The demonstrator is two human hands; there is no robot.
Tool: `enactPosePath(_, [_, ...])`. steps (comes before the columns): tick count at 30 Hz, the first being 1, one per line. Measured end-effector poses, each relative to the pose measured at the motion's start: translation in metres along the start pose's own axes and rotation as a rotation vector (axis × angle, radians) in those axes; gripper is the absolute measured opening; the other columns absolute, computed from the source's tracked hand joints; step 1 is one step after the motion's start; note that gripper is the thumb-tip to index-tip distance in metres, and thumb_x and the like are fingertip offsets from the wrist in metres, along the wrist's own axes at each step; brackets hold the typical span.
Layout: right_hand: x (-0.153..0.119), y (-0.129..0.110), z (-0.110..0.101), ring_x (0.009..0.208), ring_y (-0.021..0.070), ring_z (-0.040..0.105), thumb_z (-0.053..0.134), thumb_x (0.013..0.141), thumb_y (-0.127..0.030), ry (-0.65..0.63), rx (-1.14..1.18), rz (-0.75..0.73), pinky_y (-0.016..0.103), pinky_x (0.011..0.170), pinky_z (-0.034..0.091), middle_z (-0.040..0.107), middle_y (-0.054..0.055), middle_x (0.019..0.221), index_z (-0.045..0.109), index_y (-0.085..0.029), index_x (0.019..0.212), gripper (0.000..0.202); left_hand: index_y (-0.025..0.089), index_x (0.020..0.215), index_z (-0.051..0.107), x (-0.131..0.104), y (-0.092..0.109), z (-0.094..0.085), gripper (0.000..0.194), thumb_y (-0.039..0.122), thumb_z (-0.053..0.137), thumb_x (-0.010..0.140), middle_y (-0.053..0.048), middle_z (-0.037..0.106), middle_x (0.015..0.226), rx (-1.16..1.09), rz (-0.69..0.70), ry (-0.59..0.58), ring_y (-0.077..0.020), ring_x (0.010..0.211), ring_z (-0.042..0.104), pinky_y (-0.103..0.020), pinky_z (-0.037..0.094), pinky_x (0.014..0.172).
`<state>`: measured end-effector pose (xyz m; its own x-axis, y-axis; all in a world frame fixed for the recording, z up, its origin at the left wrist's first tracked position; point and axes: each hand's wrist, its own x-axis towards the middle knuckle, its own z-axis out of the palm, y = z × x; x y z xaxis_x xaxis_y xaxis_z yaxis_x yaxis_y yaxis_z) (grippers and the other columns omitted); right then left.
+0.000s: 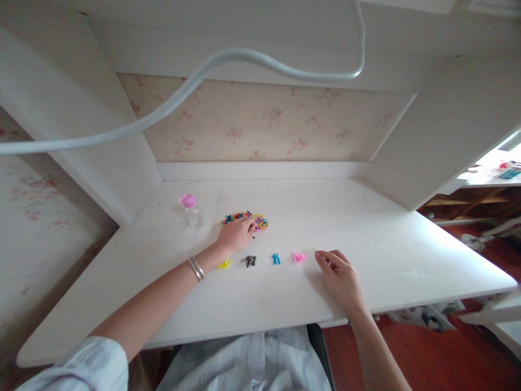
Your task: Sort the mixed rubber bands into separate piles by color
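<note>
A heap of tiny mixed-colour pieces (pixel 262 223) lies on the white desk; they are too small for me to tell their kind. My left hand (pixel 236 234) is over the front of the heap, its fingers bent together and their tips partly hidden. Nearer me runs a row of small groups: yellow pieces (pixel 224 264), black pieces (pixel 249 261), two slim blue pieces (pixel 276 259) and pink pieces (pixel 299 257). Just right of the pink group, my right hand (pixel 337 274) hovers with thumb and forefinger pinched; whatever they hold, if anything, cannot be made out.
A clear bottle (pixel 192 216) with a pink lid stands left of the heap. A thick white cable (pixel 228 54) crosses the upper view, close to the camera. Side panels and a floral back wall (pixel 268 122) enclose the white desk (pixel 260 304).
</note>
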<state>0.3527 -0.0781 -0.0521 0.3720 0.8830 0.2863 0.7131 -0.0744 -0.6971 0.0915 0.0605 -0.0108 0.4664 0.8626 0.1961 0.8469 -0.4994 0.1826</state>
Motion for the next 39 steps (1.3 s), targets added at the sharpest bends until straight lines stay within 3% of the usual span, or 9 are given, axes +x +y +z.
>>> enactPosePath(6, [0.0006,0.0023,0.0014,0.058,0.0113,0.05,0.048,0.084,-0.054,-0.006,0.0,0.009,0.026,0.061,0.041,0.062,0.002,0.08,0.071,-0.022,0.086,0.038,0.025,0.107,0.057,-0.0007,-0.001,-0.0003,0.035,0.038,0.027,0.096,-0.003,0.068,0.094,0.02,-0.026,0.01,-0.0179,0.081,0.064,-0.029,0.045,0.071])
enactPosePath(13, [0.0003,0.0007,0.0,0.059,0.0122,0.051,0.047,0.084,-0.056,-0.005,0.005,0.0,0.027,0.061,0.041,0.062,0.003,0.08,0.071,-0.022,0.086,0.042,0.023,0.109,0.058,-0.0018,0.0013,-0.002,0.035,0.036,0.028,0.096,-0.006,0.057,0.118,0.034,-0.021,0.037,-0.0159,0.095,0.061,-0.027,0.045,0.078])
enactPosePath(21, [0.0005,0.0001,0.0005,0.059,0.0131,0.05,0.046,0.084,-0.057,-0.012,0.023,0.021,0.027,0.061,0.041,0.062,0.004,0.078,0.071,-0.022,0.085,0.043,0.026,0.113,0.057,0.0,-0.0009,-0.0004,0.031,0.033,0.032,0.095,-0.004,0.069,0.097,0.016,-0.049,-0.013,-0.018,0.084,0.065,-0.03,0.046,0.076])
enactPosePath(27, [0.0006,-0.0009,-0.0006,0.059,0.0128,0.05,0.047,0.084,-0.055,-0.025,0.021,0.026,0.027,0.061,0.04,0.062,0.002,0.078,0.071,-0.023,0.086,0.04,0.024,0.104,0.06,-0.0003,0.0025,-0.0001,0.031,0.033,0.033,0.094,-0.005,0.069,0.093,0.028,-0.053,-0.006,-0.0193,0.083,0.064,-0.031,0.046,0.074])
enactPosePath(34, [0.0007,-0.0012,0.0003,0.059,0.013,0.05,0.047,0.083,-0.057,-0.016,0.036,0.024,0.027,0.06,0.041,0.062,0.004,0.079,0.071,-0.021,0.085,0.043,0.023,0.103,0.062,-0.0021,0.0063,-0.0032,0.028,0.032,0.037,0.092,-0.005,0.061,0.114,0.007,-0.02,0.011,-0.0165,0.095,0.06,-0.027,0.045,0.079])
enactPosePath(39, [0.0007,0.0004,0.0013,0.058,0.0127,0.05,0.047,0.083,-0.057,-0.016,0.031,0.023,0.027,0.059,0.04,0.062,0.003,0.078,0.071,-0.022,0.084,0.042,0.024,0.097,0.064,-0.0023,0.0027,-0.001,0.029,0.033,0.037,0.092,-0.004,0.067,0.103,-0.01,0.007,0.019,-0.0174,0.091,0.063,-0.028,0.046,0.077])
